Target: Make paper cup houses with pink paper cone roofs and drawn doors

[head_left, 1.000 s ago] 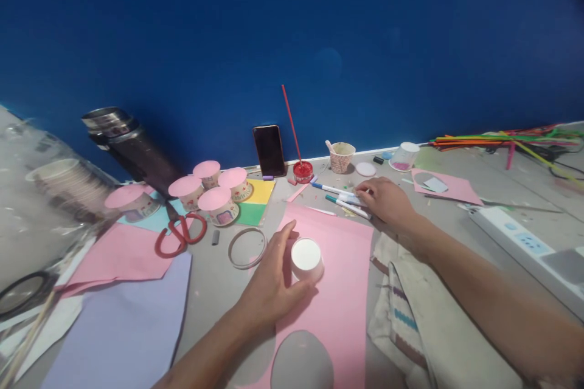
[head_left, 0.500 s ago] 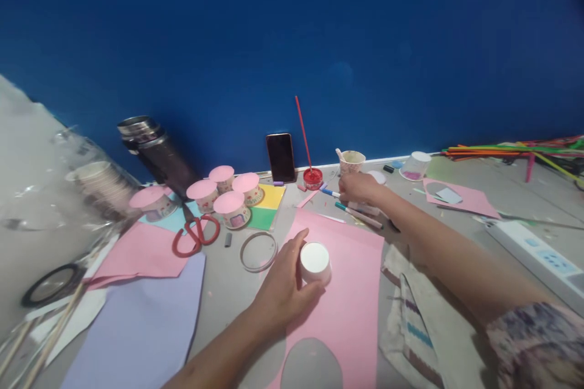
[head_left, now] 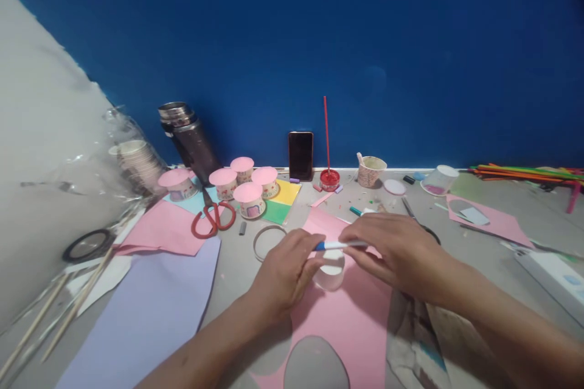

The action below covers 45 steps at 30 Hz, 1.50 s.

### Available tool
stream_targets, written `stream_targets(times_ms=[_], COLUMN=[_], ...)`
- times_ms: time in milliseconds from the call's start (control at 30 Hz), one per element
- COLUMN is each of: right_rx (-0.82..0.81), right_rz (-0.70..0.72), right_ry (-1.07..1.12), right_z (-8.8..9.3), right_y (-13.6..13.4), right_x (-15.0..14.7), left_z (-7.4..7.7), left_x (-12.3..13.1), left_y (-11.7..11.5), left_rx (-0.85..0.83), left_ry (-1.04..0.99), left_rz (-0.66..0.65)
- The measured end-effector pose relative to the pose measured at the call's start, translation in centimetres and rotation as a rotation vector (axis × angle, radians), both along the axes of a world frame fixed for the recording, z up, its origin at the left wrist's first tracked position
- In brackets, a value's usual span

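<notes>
Lavender sheet (head_left: 150,310) lies flat at lower left; a bare strip of table (head_left: 232,279) separates it from the left hand (head_left: 285,273), whose fingertips pinch the marker (head_left: 340,245) at its blue cap; the marker sits level above 1 upturned white cup (head_left: 329,278) at centre frame, on pink paper (head_left: 351,322); the right hand (head_left: 396,252) is closed around the barrel, probably steadying it.

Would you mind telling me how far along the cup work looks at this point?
Done: five cups with pink tops stand near the scissors, and the pink sheet has a round hole cut. In hand: the right hand holds a blue-capped marker over a white cup on that sheet, left hand at its cap. Left: this cup lacks a pink top; a stack of cups sits in a plastic sleeve.
</notes>
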State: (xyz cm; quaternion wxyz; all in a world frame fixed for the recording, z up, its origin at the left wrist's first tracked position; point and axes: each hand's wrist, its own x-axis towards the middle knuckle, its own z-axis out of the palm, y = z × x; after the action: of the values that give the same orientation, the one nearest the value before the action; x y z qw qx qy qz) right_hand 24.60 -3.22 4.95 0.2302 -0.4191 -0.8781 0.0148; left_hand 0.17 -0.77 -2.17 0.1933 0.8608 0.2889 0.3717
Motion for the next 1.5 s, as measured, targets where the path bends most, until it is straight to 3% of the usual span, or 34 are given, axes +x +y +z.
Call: stream_targets(times_ms=[100, 200, 267, 333, 400, 467, 533, 600, 633, 700, 833, 967, 1100, 1233, 1333, 1500], right_rx=[-0.039, -0.309, -0.440, -0.436, -0.389, -0.452, -0.458, -0.386, -0.357, -0.500, -0.756, -0.786, -0.805, -0.797, -0.782, -0.635], right_rz=[0.097, 0.133, 0.201, 0.201, 0.112, -0.058, -0.308, -0.390, -0.452, -0.461, -0.361, -0.313, -0.332, -0.343, -0.343, -0.322], right_ry=[0.203, 0.471, 0.659, 0.781, 0.853, 1.013, 1.347, 1.502, 1.632, 1.755, 1.737, 1.712, 1.723, 1.712, 1.700, 1.581], right_z=[0.5, 1.1, 0.5, -0.8, -2.2, -3.0, -3.1, -2.8, -2.8, -3.3, -5.8, -7.3, -7.2, -7.2, -7.3, -6.9], right_y=[-1.6, -2.6, -3.1, -3.5, -3.8, -3.7, -3.2, -2.2, -1.6, -0.5, 0.9, 1.0, 0.7, 0.6, 0.5, -1.1], right_x=[-0.2, -0.1, -0.4, -1.0, -1.3, -0.6, 1.2, 3.4, 4.2, 5.0, 4.1, 3.5, 3.5, 3.4, 3.2, 2.1], left_z=[1.0, 1.8, 2.0, 2.1, 2.0, 1.8, 1.7, 1.4, 1.2, 0.9, 0.9, 1.7, 1.1, -0.3, -1.0, -1.5], left_x=[0.3, 0.5, 0.7, 0.8, 0.5, -0.2, -1.1, -1.8, -1.9, -1.6, -0.9, -1.2, 0.2, 2.6, 3.0, 2.0], left_y=[-0.6, -1.6, -2.3, -2.7, -2.5, -1.4, 0.3, 1.9, 2.6, 3.3, 2.8, 1.7, 0.3, -0.8, -0.5, 0.3], left_rx=[0.091, 0.089, 0.067, 0.039, 0.012, -0.023, -0.076, -0.127, -0.146, -0.196, -0.207, -0.532, -0.767, -0.816, -0.949, -1.416], left_ry=[0.010, -0.048, -0.054, -0.017, 0.053, 0.135, 0.200, 0.217, 0.224, 0.257, 0.216, 0.132, 0.048, -0.044, -0.234, -0.740], left_rz=[-0.041, -0.046, -0.069, -0.080, -0.071, 0.005, 0.174, 0.337, 0.354, 0.299, 0.043, -0.062, -0.034, 0.066, 0.051, -0.085])
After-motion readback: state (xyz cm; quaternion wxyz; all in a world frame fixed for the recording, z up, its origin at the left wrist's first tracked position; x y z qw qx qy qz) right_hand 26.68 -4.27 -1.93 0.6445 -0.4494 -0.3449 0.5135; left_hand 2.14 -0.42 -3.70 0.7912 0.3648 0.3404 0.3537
